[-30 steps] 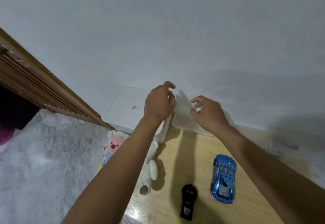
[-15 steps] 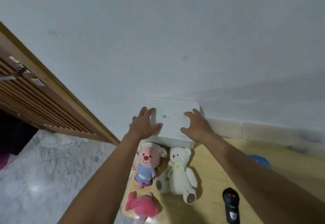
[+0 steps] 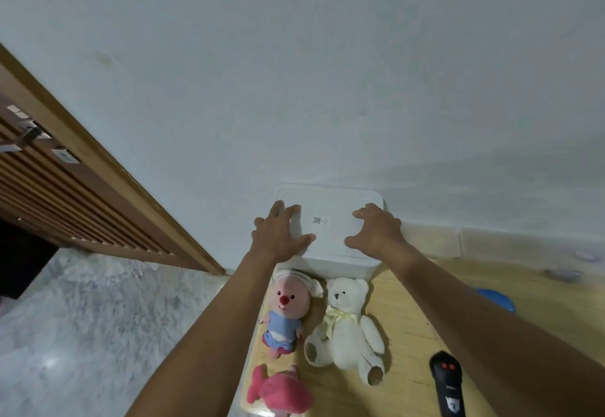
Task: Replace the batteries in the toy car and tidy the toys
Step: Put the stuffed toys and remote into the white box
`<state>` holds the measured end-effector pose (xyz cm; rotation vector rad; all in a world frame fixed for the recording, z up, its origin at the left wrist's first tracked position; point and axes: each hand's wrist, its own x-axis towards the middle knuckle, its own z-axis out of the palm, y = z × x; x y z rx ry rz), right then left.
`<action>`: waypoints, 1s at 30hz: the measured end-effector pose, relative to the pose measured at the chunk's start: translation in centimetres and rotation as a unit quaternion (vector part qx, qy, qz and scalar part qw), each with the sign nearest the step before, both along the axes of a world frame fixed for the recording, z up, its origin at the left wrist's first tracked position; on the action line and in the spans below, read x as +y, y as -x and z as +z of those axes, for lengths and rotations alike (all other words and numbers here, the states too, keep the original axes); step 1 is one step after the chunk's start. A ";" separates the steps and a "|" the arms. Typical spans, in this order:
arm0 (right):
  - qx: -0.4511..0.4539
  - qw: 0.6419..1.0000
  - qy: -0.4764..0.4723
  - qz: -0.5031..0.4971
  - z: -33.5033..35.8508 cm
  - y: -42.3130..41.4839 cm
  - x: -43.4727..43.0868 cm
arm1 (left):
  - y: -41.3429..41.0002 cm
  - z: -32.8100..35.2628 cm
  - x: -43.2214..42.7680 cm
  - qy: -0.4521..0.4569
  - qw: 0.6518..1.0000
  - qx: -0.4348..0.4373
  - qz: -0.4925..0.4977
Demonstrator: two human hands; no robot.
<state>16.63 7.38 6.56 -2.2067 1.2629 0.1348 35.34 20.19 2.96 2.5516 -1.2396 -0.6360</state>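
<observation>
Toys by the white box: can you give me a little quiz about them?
1. True or false: the left hand and right hand both rest on top of the white box.
2. Which toy lies nearest the white box? A) blue car B) white teddy bear C) pink plush
3. Fill in: the remote with two red buttons is coloured ____.
Key: 1 true; 2 B; 3 black.

Closed white box [image 3: 330, 220], pink-faced doll [image 3: 284, 312] and white teddy bear [image 3: 347, 328] face-up just before it, pink plush [image 3: 278, 397] nearer, black remote [image 3: 448, 384] front-right, blue toy car [image 3: 497, 299] half-hidden
</observation>
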 end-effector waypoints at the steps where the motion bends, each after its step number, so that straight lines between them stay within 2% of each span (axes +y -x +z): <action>1: 0.001 1.000 -0.002 -0.003 0.1 -0.1 -0.1 | -0.1 0.0 0.0 0.002 1.000 0.001 0.000; 7: 0.008 0.999 -0.023 -0.027 0.8 -0.8 -0.9 | -0.3 0.1 0.0 0.009 1.000 0.007 0.009; 13: 0.039 0.999 -0.015 0.000 1.1 -0.7 0.3 | -0.2 0.6 0.2 -0.001 1.000 -0.021 -0.001; 19: -0.061 0.995 0.039 -0.064 1.4 0.9 3.3 | -0.1 1.7 1.2 0.041 0.994 -0.097 -0.033; 22: -0.094 0.988 0.092 -0.080 1.8 3.0 3.9 | 2.3 4.0 0.5 0.085 0.985 -0.136 -0.069; 25: -0.090 0.983 0.114 -0.114 1.9 6.9 3.2 | 6.2 5.3 -1.9 0.108 0.971 -0.169 -0.134; 30: -0.057 0.968 0.137 -0.203 1.6 17.4 0.9 | 15.9 4.5 -7.6 0.095 0.971 -0.096 -0.195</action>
